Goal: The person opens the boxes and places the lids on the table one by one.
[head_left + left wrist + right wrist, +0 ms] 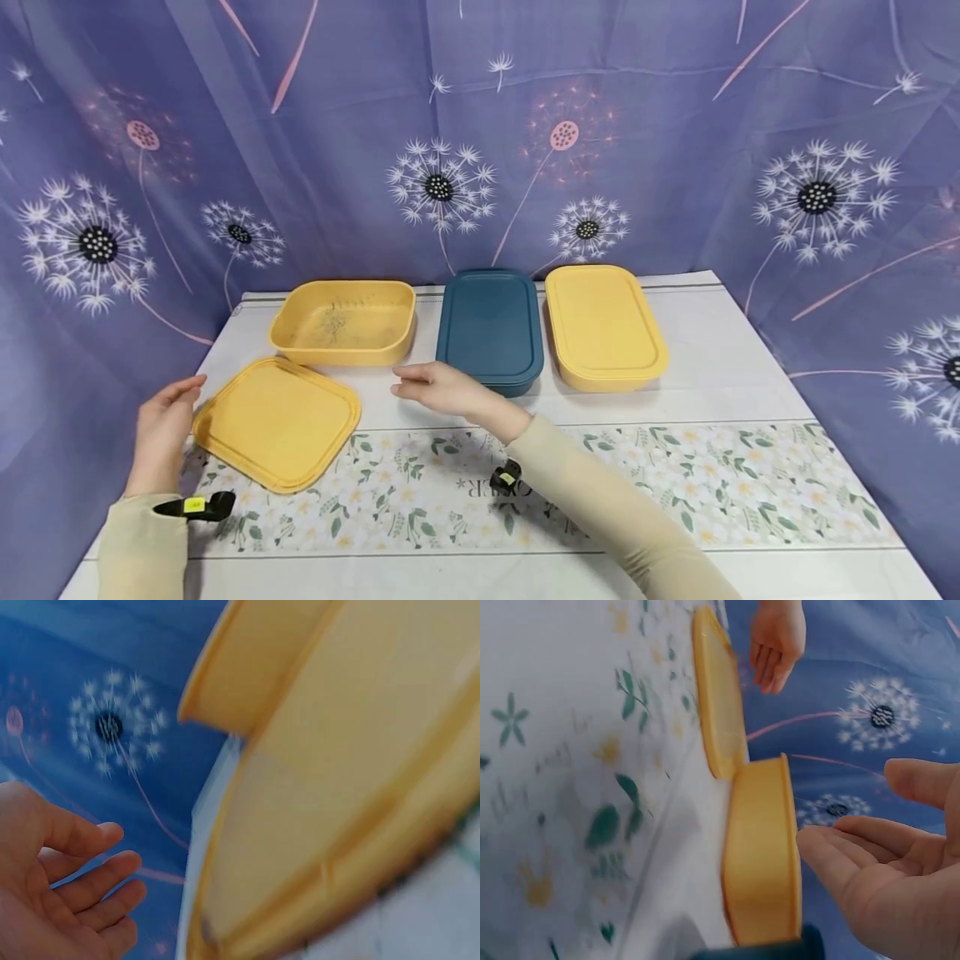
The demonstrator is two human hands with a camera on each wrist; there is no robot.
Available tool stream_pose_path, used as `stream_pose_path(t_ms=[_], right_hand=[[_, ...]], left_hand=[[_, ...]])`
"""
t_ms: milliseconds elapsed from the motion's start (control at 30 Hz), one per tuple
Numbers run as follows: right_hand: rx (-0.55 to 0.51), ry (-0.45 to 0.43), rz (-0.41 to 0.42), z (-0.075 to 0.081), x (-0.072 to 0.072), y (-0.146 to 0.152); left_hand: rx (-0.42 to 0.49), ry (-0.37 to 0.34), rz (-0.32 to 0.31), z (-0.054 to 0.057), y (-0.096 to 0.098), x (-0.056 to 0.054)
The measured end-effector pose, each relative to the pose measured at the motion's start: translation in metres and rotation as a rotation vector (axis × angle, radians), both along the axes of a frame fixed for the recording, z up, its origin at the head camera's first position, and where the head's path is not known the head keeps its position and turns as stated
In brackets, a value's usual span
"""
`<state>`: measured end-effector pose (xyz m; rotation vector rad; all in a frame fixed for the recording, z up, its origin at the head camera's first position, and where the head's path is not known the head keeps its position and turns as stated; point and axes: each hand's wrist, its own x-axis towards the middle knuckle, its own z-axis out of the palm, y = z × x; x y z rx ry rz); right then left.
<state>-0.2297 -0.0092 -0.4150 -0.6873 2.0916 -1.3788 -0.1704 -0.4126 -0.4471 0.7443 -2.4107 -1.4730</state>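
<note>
A yellow lid [277, 423], underside up, is on the table in front of an uncovered yellow container [352, 354]; its far corner meets or overlaps the container's near side. My left hand [167, 425] hovers at the lid's left edge, with relaxed fingers and nothing held. In the left wrist view that hand [75, 889] is apart from the lid [322, 780]. My right hand [442, 388] is just right of the container's near right corner. The right wrist view has this hand [889, 870] with fingers extended and thumb apart, holding nothing, near the container [761, 855].
A dark blue lidded container [491, 325] stands right of the uncovered one, and a yellow lidded container [603, 325] stands beyond it. A white tablecloth [360, 575] with a floral band covers the table. Purple dandelion-print curtains [337, 167] hang at the back and sides.
</note>
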Motion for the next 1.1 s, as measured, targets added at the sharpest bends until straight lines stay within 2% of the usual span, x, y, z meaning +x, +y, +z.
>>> stream_pose_path(t_ms=[100,233,400,500,733,800,933,1100], right_hand=[[-0.008,0.045,-0.026,0.004,-0.001,0.012],[-0.024,0.075,-0.091,0.006,-0.003,0.029],[-0.056,0.104,-0.206,0.006,-0.004,0.045],[-0.05,0.153,-0.276,0.009,-0.004,0.055],[-0.032,0.26,-0.411,0.014,-0.007,0.085],[-0.043,0.26,-0.441,0.014,-0.009,0.093],[-0.057,0.234,-0.5,0.011,-0.013,0.108],[-0.045,0.178,-0.571,0.007,-0.019,0.121]], left_hand=[[-0.016,0.026,-0.036,0.012,0.012,-0.002],[-0.068,0.052,-0.066,0.025,0.031,-0.012],[-0.117,0.105,-0.126,0.031,0.055,-0.021],[-0.131,0.129,-0.183,0.033,0.071,-0.026],[-0.091,0.195,-0.333,0.037,0.109,-0.033],[-0.077,0.216,-0.367,0.037,0.12,-0.034],[0.007,0.244,-0.432,0.037,0.141,-0.039],[0.097,0.218,-0.485,0.033,0.162,-0.044]])
